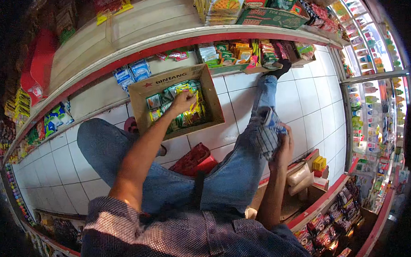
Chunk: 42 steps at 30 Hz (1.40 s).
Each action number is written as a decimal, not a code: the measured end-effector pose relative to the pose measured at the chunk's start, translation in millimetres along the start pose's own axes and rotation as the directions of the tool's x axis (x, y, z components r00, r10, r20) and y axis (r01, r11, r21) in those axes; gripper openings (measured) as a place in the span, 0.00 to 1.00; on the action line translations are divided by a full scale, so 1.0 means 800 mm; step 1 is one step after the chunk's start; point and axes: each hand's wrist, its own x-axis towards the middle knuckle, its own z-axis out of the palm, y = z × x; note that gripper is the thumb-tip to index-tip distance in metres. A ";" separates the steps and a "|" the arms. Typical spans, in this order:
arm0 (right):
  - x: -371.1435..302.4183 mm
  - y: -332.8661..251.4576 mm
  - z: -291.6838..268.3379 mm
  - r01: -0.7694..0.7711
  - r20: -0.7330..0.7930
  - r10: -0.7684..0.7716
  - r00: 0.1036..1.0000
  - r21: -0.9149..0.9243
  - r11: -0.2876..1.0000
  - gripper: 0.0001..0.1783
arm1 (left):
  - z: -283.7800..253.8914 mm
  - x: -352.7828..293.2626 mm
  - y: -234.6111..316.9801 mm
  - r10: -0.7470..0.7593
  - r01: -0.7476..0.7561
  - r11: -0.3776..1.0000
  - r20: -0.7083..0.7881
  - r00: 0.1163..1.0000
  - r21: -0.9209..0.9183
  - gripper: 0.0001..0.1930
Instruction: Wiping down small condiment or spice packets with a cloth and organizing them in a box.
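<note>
My left hand [183, 103] reaches into an open cardboard box [215, 106]. Its fingers are curled on a yellow sachet [188, 89] among several green, yellow and white sachets. The fingertips are partly hidden. Over my right thigh, my right hand [284, 147] is closed around a blue, white and grey striped cloth [268, 135], which is smeared by motion. Part of the cloth hangs down against my jeans.
Shelves with a red edge [172, 42] curve across the far side. Below them are blue packets [132, 75] and boxes of sachets [242, 55]. A red container [195, 160] lies between my legs. Snack packets [329, 214] fill a rack at the lower right.
</note>
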 end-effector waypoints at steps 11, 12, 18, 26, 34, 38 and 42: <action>-0.007 -0.103 0.288 0.683 0.378 -0.597 0.708 -0.151 0.714 0.13 | -0.118 -0.144 0.257 0.089 0.076 0.454 0.130 0.988 -0.888 0.29; -0.009 -0.093 0.304 0.772 0.415 -0.663 0.623 -0.187 0.608 0.17 | -0.102 -0.151 0.281 0.144 -0.047 0.314 -0.002 0.990 -0.948 0.31; -0.030 -0.094 0.340 0.780 0.508 -0.592 0.625 -0.381 0.497 0.30 | -0.104 -0.166 0.286 0.108 -0.232 0.312 -0.208 0.972 -0.921 0.36; -0.010 -0.101 0.340 0.781 0.498 -0.613 0.613 -0.500 0.375 0.31 | -0.110 -0.173 0.293 -0.029 -0.073 0.204 -0.080 0.996 -0.976 0.40; -0.011 -0.113 0.344 0.825 0.561 -0.625 0.543 -0.493 0.275 0.29 | -0.120 -0.179 0.294 -0.080 -0.048 0.315 -0.077 0.994 -0.948 0.45; -0.038 -0.109 0.353 0.844 0.607 -0.588 0.535 -0.421 0.332 0.31 | -0.128 -0.164 0.287 0.050 -0.115 0.252 -0.106 0.993 -0.961 0.46; -0.016 -0.110 0.352 0.855 0.628 -0.599 0.498 -0.469 0.219 0.29 | -0.138 -0.173 0.281 0.081 -0.050 0.171 -0.037 0.996 -0.984 0.47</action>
